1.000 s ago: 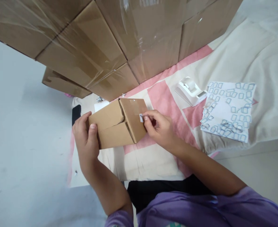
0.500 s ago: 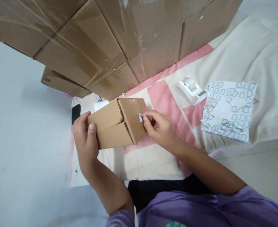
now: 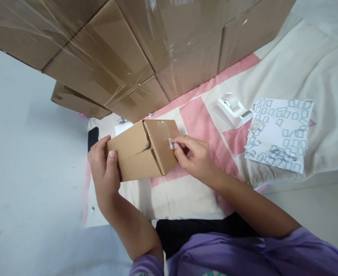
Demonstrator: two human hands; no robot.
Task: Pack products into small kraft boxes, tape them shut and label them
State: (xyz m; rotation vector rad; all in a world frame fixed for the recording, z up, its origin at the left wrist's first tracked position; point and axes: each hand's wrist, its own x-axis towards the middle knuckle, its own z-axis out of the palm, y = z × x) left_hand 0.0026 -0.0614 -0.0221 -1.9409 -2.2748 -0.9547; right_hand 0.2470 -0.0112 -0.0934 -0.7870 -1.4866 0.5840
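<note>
A brown cardboard box point(image 3: 131, 157) lies tilted on the cloth in front of me, its flap seams facing up. My left hand point(image 3: 104, 163) grips the box's left end, thumb on the top face and fingers round the far side. At the right end face, my right hand point(image 3: 193, 155) pinches a small white label with a dark outline point(image 3: 171, 143) between thumb and forefinger. The label is against the box face or very close to it; I cannot tell whether it is stuck down. My other right-hand fingers are curled in.
Large cardboard boxes point(image 3: 186, 38) wrapped in clear film stand at the back. To the right are a white tape dispenser point(image 3: 232, 109) and white sheets point(image 3: 272, 130) bearing many small outlined labels. A black phone point(image 3: 93, 136) lies by the left edge of the pink-and-cream cloth point(image 3: 197, 119).
Almost nothing differs. My right fingers and the label have shifted very slightly at the box's end face; the left hand keeps its hold.
</note>
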